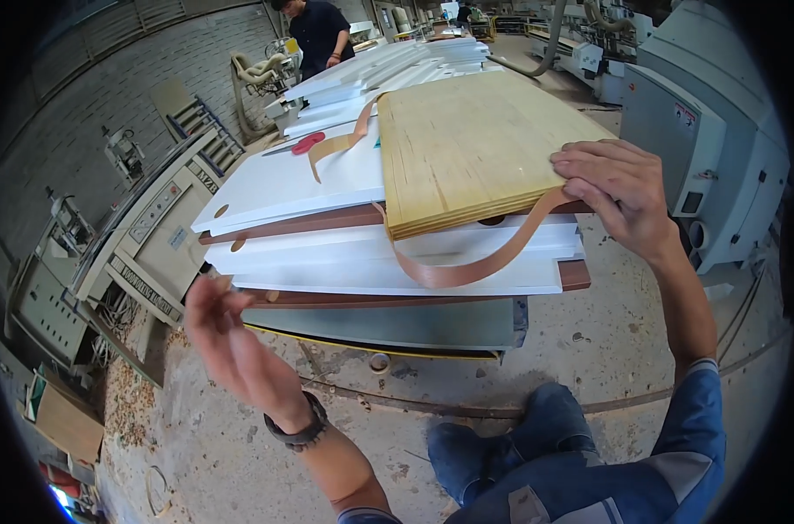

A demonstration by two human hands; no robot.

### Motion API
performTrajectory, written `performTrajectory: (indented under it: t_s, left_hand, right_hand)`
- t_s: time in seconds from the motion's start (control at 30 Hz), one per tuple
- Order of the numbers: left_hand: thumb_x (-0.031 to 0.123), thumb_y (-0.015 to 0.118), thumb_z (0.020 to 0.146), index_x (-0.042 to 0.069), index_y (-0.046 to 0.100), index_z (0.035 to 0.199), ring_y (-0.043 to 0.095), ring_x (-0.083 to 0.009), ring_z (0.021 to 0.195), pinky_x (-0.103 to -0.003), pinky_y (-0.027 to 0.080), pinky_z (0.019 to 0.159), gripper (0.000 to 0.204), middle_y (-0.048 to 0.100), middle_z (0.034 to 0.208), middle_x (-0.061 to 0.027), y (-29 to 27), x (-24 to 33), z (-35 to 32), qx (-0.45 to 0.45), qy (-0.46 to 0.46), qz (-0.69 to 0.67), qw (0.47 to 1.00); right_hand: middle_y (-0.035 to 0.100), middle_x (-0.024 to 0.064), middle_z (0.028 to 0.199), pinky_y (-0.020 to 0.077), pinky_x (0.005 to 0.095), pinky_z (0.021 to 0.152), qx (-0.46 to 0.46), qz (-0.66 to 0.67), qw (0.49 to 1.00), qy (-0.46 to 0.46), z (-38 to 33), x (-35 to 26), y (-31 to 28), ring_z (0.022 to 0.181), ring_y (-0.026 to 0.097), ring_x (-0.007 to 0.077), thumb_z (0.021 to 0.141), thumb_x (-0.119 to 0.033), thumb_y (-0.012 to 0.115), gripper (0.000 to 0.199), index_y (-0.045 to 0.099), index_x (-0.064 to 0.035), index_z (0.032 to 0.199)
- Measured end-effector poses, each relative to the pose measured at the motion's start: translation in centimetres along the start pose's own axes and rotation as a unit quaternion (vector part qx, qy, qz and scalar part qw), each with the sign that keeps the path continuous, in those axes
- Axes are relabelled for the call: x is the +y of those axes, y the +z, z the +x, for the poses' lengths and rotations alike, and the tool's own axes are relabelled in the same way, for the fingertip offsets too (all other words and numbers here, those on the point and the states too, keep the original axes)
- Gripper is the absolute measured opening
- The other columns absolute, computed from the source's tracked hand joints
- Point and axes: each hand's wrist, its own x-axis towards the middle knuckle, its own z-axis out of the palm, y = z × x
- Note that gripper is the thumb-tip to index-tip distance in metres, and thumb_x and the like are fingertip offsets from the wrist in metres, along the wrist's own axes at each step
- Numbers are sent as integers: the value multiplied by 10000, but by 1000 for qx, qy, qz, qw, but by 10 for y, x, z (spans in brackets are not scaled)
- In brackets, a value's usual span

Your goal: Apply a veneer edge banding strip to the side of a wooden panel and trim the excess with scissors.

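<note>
- Plywood panels (pixel 488 144) lie in a neat stack on top of white boards (pixel 305 179), and serve as the landmark for everything else.
- The right hand (pixel 613 188) is at the near right corner of the plywood panels, its fingers together over the top face and its thumb bent at the edge, holding one end of a brown strip (pixel 453 275).
- The brown strip sags in a loop in front of the plywood panels' near edge, between the right hand and their near left corner.
- A curled brown length (pixel 340 148) arches out from the left side of the plywood panels.
- The left hand (pixel 240 345) hangs to the left of the plywood panels and nearer the person, blurred, fingers loosely bent and parted; whether it holds anything small cannot be told.
- Scissors (pixel 308 141) with red handles rest on the white boards, left of the plywood panels.
- Reddish-brown boards (pixel 576 274) show below the plywood panels, layered with the white ones, over a yellow-edged desk (pixel 397 325).
- Beyond the plywood panels, to the left, stands a person in a dark shirt (pixel 320 35).
- A grey cabinet (pixel 673 122) stands right of the plywood panels.
</note>
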Motion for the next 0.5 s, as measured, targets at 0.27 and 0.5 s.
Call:
performTrajectory:
  t_s: [0.27, 0.5]
  left_hand:
    - [-3, 539, 980, -41, 626, 1251, 611, -157, 1087, -279, 486, 929, 287, 635, 1227, -121, 76, -5, 26, -360, -198, -91, 907]
    - [-166, 672, 822, -35, 703, 1128, 660, -159, 1019, -264, 557, 885, 334, 652, 1131, -111, 76, -36, 26, -373, -131, -154, 906]
  right_hand:
    - [768, 80, 954, 573, 354, 762, -5, 2, 1000, 15, -4, 2, -3, 930, 740, 258, 807, -93, 769, 125, 768, -47, 924]
    - [766, 88, 959, 572, 362, 808, -12, 10, 999, 29, -5, 5, -5, 931, 737, 269, 821, -98, 755, 145, 764, -34, 951]
